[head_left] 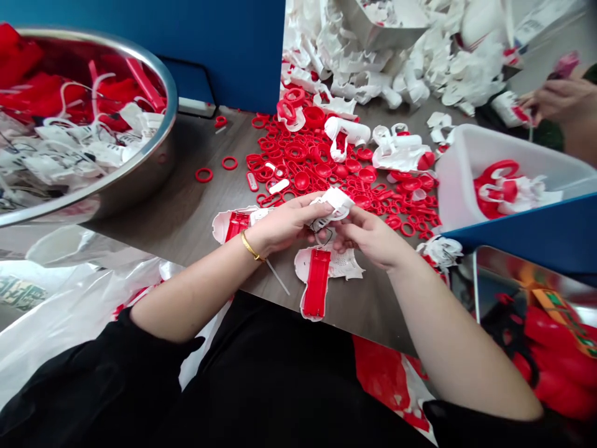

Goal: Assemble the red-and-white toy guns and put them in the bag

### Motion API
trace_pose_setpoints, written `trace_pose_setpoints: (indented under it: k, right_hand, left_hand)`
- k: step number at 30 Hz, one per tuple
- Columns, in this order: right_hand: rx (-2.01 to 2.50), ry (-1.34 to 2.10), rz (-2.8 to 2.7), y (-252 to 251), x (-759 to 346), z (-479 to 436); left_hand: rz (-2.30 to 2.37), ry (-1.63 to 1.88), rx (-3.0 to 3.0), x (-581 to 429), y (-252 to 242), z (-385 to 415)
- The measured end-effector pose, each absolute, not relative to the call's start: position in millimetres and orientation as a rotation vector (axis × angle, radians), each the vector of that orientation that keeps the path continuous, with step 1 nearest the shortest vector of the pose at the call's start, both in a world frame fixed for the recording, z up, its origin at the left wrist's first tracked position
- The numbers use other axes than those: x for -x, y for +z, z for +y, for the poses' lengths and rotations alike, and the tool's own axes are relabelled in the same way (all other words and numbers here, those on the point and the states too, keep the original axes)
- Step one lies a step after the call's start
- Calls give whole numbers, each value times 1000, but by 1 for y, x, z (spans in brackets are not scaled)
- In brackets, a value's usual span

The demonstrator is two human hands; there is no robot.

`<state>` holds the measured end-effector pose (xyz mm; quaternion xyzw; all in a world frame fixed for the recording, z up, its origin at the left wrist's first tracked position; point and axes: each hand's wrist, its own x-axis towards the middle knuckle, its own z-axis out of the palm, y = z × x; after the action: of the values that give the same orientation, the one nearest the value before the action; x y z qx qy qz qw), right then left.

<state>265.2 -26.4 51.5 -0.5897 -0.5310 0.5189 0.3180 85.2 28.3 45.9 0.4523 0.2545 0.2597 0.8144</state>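
As the two hands meet above the dark wood-grain counter, the left hand and the right hand grasp a curled piece of thin white plastic between their fingers; neither hand is clenched into a fist. The piece is matt and folded, its long axis running across the view and tipped up toward the right. It sits at the fingertips, just above the right hand. A thin dark wire loop lies beneath it, between the hands. Directly below rests a ribbed red bar on white backing, with a similar piece to the left. Glossy red plastic rings and cups lie heaped beyond the hands. A steel bowl stands at left, a white plastic tub at right, and another person's hand at upper right.
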Motion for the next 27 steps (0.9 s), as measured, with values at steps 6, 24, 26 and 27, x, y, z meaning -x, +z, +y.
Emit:
trace_pose_setpoints:
  k: [6, 24, 26, 27]
  right_hand:
    - [1385, 1342, -1300, 49, -274, -32]
    - [1832, 224, -2141, 55, -275, -86]
    - [1862, 303, -2120, 62, -274, -92]
    - [1863, 400, -2096, 64, -275, -95]
  left_hand:
    - [832, 477, -1402, -81, 65, 30]
    - [936, 372, -1531, -100, 58, -6]
    - [956, 445, -1610, -102, 59, -11]
    - [960, 488, -1676, -104, 58, -15]
